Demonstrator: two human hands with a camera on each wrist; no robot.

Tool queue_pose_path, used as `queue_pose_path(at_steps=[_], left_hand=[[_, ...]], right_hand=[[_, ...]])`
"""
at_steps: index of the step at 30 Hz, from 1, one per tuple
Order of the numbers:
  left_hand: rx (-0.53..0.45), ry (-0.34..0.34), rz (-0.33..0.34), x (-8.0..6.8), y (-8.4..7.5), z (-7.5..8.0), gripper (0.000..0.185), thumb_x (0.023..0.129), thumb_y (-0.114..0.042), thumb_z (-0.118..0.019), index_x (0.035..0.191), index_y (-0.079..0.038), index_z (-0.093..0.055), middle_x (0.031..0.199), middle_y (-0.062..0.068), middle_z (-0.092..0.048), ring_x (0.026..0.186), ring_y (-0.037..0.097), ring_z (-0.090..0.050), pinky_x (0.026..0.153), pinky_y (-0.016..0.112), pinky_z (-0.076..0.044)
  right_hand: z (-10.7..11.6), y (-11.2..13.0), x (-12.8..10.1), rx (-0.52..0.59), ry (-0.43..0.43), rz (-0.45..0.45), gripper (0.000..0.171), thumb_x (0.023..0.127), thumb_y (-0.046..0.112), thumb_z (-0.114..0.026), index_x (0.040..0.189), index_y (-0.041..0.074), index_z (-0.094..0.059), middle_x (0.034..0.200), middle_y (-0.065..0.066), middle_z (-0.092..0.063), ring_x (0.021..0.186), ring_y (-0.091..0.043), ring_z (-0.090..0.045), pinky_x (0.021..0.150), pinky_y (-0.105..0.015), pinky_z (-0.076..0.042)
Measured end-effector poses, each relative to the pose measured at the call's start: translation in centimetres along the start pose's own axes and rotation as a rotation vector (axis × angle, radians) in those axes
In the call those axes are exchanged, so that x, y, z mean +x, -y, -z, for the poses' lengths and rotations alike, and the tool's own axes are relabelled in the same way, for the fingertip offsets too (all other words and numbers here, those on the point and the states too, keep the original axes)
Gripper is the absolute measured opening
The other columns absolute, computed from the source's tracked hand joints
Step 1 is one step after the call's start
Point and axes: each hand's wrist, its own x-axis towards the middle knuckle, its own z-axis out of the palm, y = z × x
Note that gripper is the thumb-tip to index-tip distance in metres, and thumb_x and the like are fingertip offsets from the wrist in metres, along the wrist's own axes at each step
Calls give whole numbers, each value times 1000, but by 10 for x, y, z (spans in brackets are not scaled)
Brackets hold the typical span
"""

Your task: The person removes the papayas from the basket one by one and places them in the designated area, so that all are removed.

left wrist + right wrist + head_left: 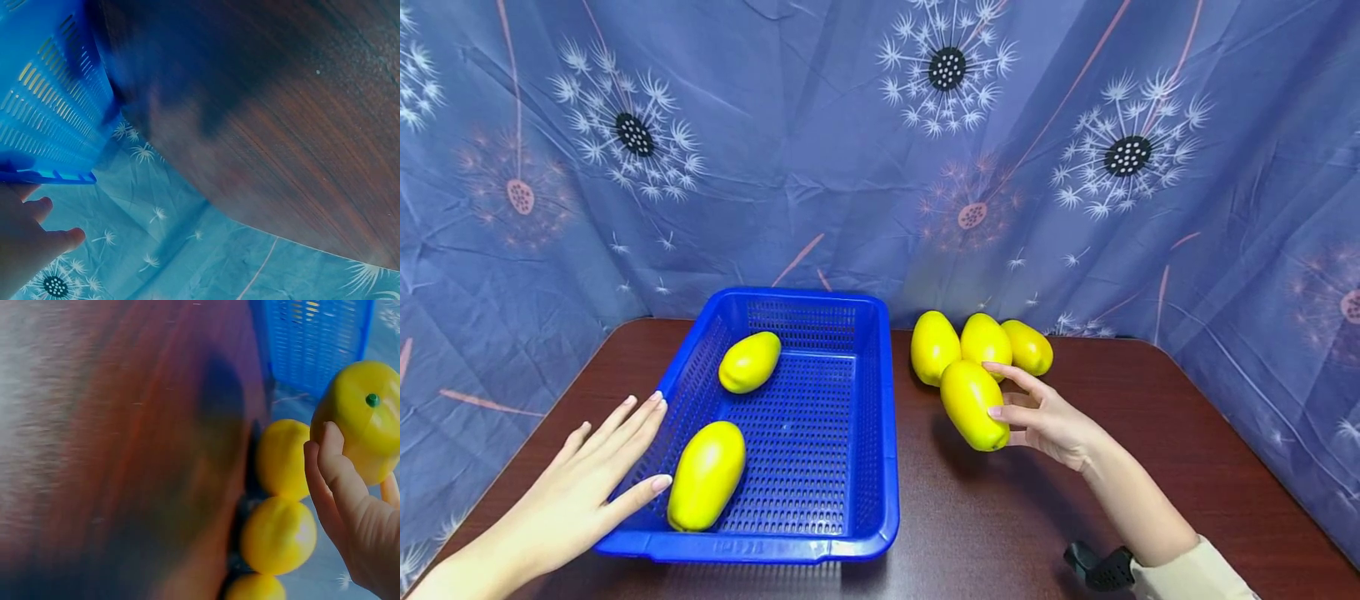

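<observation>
My right hand: fingers curled round one yellow mango, thumb and fingertips pinching its side, holding it tilted above the table. The right wrist view shows a small green stem dot on the held mango's end, my fingers wrapped under it.

Three more mangoes: in a row on the table just behind the held one, close against each other, near the curtain.

My left hand: fingers straight and spread, flat against the outer left wall of the blue basket, thumb near the front corner. It holds nothing.

Blue basket: perforated plastic, on the table between my two hands, to the left of the held mango. Contents: one mango at the back left, one mango at the front left, just inside the wall my left hand touches.

Writing: raised lettering on the basket's front rim, too small to read.
</observation>
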Motion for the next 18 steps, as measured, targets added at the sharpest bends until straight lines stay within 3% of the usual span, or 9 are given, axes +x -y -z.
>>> queue_pose_path(at_steps=[6,18], left_hand=[[5,5,1,0,0,0,75,90,-37,-57,150,-15,-18,155,6,-18,142,14,6,107,48,16],[8,5,-6,1,0,0,76,90,-37,-58,150,-14,-18,155,6,-17,142,13,7,107,50,16]], right_hand=[[0,-17,1,20,-8,-14,53,90,2,-57,136,24,-41,109,-13,-51,94,-25,-61,81,-46,-50],[-6,-40,5,-31,-83,-82,65,87,8,-62,143,15,-31,108,-16,-51,92,-26,-60,80,-46,-50]])
